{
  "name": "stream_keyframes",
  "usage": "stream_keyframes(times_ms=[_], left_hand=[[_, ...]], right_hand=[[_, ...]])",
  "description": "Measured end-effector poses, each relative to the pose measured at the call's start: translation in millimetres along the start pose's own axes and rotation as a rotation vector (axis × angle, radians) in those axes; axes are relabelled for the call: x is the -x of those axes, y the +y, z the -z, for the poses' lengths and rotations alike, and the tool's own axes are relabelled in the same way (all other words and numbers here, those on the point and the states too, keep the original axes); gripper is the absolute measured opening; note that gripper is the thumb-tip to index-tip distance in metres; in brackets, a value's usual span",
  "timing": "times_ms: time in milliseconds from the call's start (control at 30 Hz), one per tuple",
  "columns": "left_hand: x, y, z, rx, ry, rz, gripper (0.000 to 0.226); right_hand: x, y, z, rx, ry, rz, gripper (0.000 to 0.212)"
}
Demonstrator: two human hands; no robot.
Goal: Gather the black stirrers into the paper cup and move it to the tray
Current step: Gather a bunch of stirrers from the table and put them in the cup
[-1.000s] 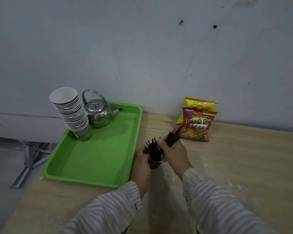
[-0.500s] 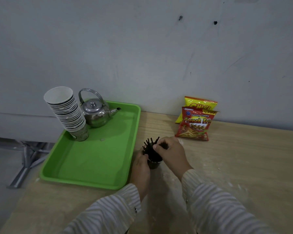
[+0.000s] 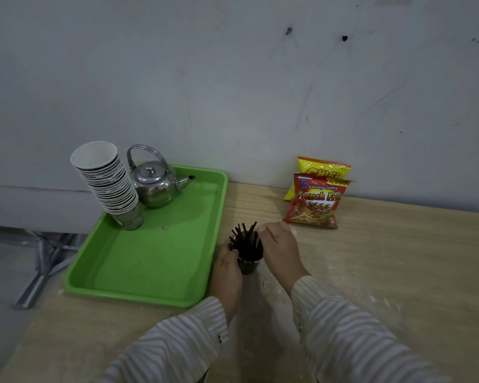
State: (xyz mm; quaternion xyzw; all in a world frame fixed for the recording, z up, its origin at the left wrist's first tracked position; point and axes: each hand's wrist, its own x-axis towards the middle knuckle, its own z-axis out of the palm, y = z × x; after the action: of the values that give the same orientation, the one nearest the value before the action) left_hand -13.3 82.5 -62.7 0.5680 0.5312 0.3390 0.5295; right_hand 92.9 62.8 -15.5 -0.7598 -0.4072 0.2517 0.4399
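Observation:
A dark paper cup [image 3: 250,267] stands on the wooden table just right of the green tray [image 3: 150,261]. Several black stirrers [image 3: 245,239] stick up out of it, fanned apart. My left hand [image 3: 227,268] wraps the cup's left side. My right hand [image 3: 281,248] rests against the cup's right side, fingertips touching the stirrers at the rim. Both hands hide much of the cup's wall.
On the tray's far end stand a leaning stack of paper cups [image 3: 107,186] and a steel kettle [image 3: 155,183]. Two snack bags [image 3: 315,200] lean on the wall at the back right. The table's left edge drops off beside the tray.
My right hand lowered a bundle of stirrers into the cup and now sits beside the rim. The left hand stayed on the cup. The view shifted slightly.

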Motion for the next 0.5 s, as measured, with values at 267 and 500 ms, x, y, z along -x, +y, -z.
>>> stream_keyframes(times_ms=[267, 500], left_hand=[[10, 9, 6, 0.086, -0.013, 0.002, 0.038], [42, 5, 0, 0.145, 0.01, 0.068, 0.04]], right_hand=[[7, 0, 19, -0.014, 0.086, 0.084, 0.024], [27, 20, 46, 0.003, 0.088, 0.017, 0.026]])
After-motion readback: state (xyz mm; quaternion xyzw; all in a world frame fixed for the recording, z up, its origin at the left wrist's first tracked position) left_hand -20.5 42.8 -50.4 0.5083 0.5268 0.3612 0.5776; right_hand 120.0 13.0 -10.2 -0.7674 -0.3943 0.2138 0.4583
